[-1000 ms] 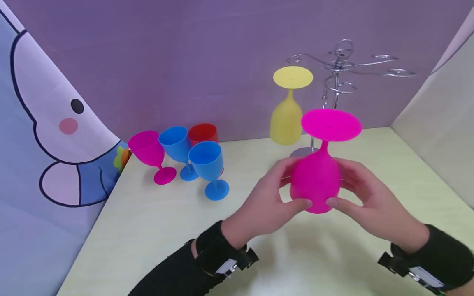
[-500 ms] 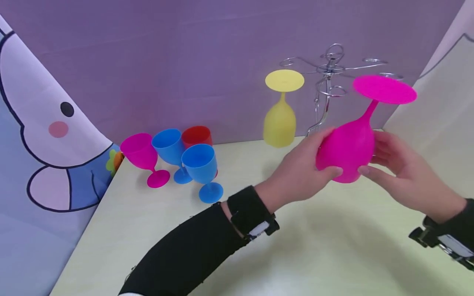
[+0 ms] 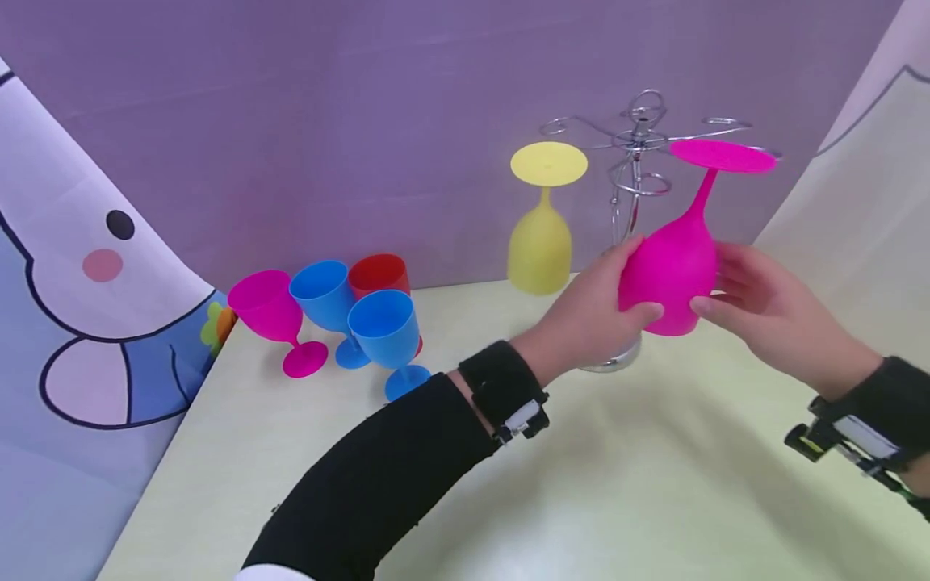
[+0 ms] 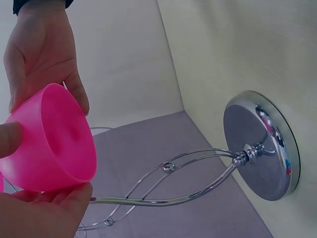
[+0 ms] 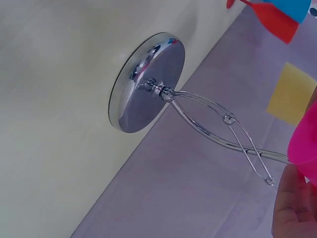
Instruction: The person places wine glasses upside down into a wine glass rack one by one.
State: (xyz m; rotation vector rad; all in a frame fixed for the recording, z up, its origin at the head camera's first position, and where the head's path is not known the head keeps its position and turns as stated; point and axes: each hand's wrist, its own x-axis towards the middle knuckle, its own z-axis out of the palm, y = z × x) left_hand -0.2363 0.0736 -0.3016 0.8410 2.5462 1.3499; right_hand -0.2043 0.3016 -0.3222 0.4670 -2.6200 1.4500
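An upside-down magenta goblet (image 3: 672, 278) is held up in front of the chrome wire stemware rack (image 3: 637, 142), its stem leaning a little to the right. My left hand (image 3: 592, 311) grips the left side of the bowl, thumb in front. From the right side my right hand (image 3: 781, 323) holds the same bowl with thumb and fingers. The goblet's foot overlaps the rack's right arms in the head view; whether it touches them I cannot tell. In the left wrist view the open mouth of the magenta goblet (image 4: 69, 134) shows between both hands.
A yellow goblet (image 3: 541, 250) hangs upside down from a left rack arm. The rack's round base (image 4: 260, 148) stands on the pale table (image 3: 654, 484). Upright at the left are a magenta goblet (image 3: 265, 305), two blue goblets (image 3: 385, 327) and a red goblet (image 3: 379, 274).
Both hands have carried the magenta goblet up and to the right, closer to the rack's arms. Its stem has tilted from upright to leaning right. The view has shifted slightly.
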